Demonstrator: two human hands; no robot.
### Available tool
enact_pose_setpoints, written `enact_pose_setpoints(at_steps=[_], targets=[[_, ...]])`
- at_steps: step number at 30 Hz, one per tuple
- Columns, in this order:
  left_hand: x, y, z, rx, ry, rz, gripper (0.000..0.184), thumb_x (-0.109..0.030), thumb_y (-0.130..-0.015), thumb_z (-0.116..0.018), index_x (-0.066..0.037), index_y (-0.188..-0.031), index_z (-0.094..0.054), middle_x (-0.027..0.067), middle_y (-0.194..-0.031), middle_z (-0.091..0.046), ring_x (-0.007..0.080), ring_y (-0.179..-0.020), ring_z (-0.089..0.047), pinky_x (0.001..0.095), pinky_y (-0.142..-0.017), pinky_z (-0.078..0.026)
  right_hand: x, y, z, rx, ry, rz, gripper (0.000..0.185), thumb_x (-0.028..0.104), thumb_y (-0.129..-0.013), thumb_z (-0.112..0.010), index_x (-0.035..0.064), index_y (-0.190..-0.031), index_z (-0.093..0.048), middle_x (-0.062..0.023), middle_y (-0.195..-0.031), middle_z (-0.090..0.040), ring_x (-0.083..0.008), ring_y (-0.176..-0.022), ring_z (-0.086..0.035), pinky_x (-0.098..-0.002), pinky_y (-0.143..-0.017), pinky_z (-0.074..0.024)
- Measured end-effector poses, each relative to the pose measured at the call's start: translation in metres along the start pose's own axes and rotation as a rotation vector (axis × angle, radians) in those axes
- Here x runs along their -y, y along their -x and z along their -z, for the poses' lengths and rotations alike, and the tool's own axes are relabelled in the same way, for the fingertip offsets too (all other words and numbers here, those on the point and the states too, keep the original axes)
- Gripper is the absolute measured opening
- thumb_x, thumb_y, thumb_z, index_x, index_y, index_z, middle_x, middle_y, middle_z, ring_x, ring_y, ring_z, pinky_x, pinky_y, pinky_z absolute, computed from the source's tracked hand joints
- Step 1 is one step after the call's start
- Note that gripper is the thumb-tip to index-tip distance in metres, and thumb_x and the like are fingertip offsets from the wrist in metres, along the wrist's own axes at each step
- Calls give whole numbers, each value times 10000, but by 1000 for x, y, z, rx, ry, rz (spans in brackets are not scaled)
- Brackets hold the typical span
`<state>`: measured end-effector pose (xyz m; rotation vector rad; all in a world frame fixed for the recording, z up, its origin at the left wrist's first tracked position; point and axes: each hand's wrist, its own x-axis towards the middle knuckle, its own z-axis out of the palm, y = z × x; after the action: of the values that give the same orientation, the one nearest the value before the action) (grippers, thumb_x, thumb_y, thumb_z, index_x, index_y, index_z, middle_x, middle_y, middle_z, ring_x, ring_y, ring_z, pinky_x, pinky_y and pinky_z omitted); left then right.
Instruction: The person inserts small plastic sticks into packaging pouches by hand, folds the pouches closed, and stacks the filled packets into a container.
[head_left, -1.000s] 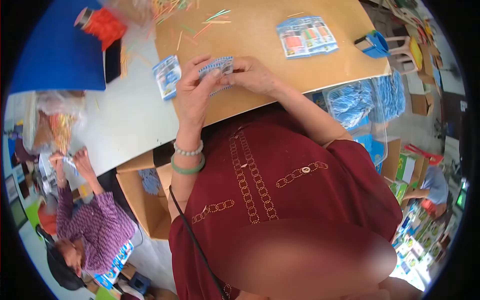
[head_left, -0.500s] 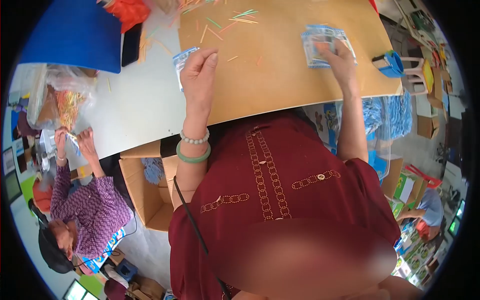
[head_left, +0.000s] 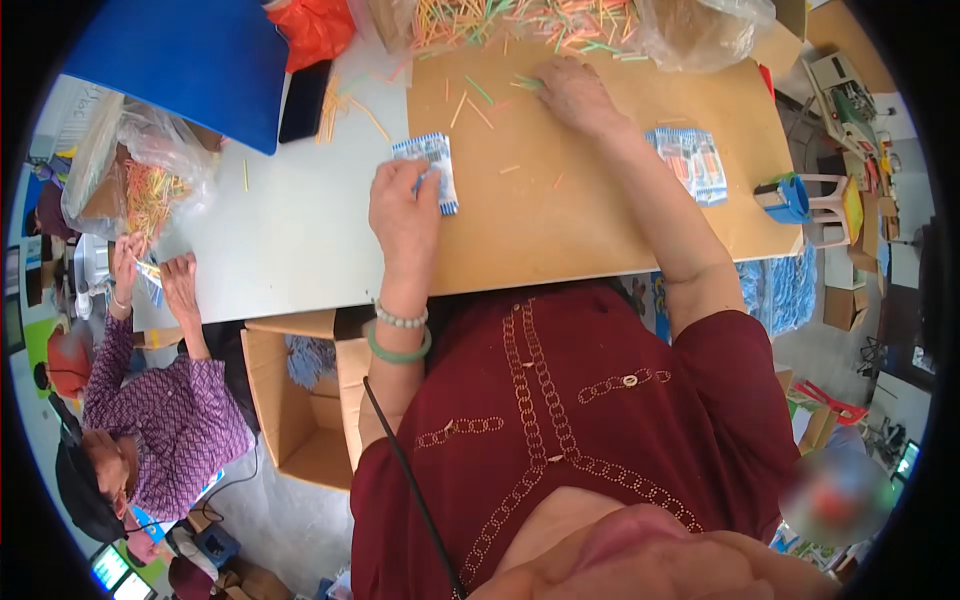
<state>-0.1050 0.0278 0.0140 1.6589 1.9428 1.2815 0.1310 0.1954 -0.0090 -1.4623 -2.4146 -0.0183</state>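
My left hand (head_left: 405, 205) is closed, its thumb and fingers pinching a small blue-and-white packet (head_left: 447, 190) above the brown board. My right hand (head_left: 578, 92) reaches to the far part of the board, palm down with fingers loosely apart. Its fingertips are beside a few thin coloured sticks (head_left: 478, 90) in green, pink and yellow. Under my right forearm's outer side lie blue-and-white packets (head_left: 690, 165) with orange-pink contents or print, let go on the board.
A big heap of coloured sticks (head_left: 520, 22) lies at the far edge beside clear plastic (head_left: 700, 30). A phone (head_left: 305, 102), a blue panel (head_left: 190, 60) and a red bag (head_left: 310, 30) are at left. Another person (head_left: 165, 430) works there. An open cardboard box (head_left: 310, 430) stands below the table.
My right hand has let go of the packets at right and moved far and left to the sticks. My left hand stays with its packet, which shows more now. The view has shifted.
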Motion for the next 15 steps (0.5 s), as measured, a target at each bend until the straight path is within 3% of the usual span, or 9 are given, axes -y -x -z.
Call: enact_pose_setpoints(at_steps=[2, 4, 5, 8, 9, 11, 15], targets=[[4, 4, -1, 16, 53, 26, 132, -87, -768, -658, -15, -878, -663, 105, -900, -585, 270, -831, -573, 358, -732, -467, -3, -12, 4, 198, 14, 81, 239, 152, -829, -513, 31, -1033, -545, -163, -1059, -567, -336, -1031, -532, -455, -904, -416], [6, 4, -5, -7, 31, -36, 94, -42, -782, -657, -1, -866, -652, 78, -879, -581, 171, -695, -542, 277, -639, -454, -8, -18, -4, 119, 93, 129, 235, 132, -836, -492, 18, -1035, -538, -175, -1049, -568, -336, -1029, -534, -453, -902, -417], [7, 4, -7, -7, 35, -41, 94, -42, -782, -657, -1, -866, -652, 78, -879, -581, 171, -695, -542, 277, -639, -454, -10, -19, -9, 50, 161, 175, 232, 113, -842, -472, 5, -1038, -531, -187, -1040, -569, -335, -1028, -535, -451, -900, -418], [3, 4, -13, 21, 63, -66, 90, -38, -781, -656, 1, -862, -650, 86, -897, -586, 193, -740, -567, 285, -664, -465, -20, -36, -18, 34, 48, 48, 290, 162, -873, -413, 19, -1074, -563, -188, -1121, -573, -328, -1085, -530, -448, -959, -393], [0, 4, -15, 35, 58, -81, 103, -54, -773, -660, 1, -859, -651, 100, -914, -589, 237, -796, -574, 326, -704, -468, -19, -40, -16, 31, 53, 49, 290, 162, -873, -413, 19, -1074, -563, -188, -1121, -573, -328, -1085, -530, -448, -959, -393], [-3, 4, -16, 45, 58, -102, 118, -71, -765, -663, 1, -857, -651, 115, -931, -592, 281, -851, -581, 366, -743, -472, -20, -49, -10, 134, 144, 123, 210, 77, -848, -439, -17, -1015, -525, -226, -1086, -570, -361, -1037, -545, -468, -895, -426], [-4, 2, -7, 59, 49, -86, 127, -57, -764, -664, 2, -876, -650, 126, -971, -595, 292, -891, -587, 364, -764, -477, -57, -91, -21, 59, 174, 185, 253, 83, -846, -446, -31, -1065, -503, -245, -1120, -561, -381, -1032, -552, -483, -887, -436]])
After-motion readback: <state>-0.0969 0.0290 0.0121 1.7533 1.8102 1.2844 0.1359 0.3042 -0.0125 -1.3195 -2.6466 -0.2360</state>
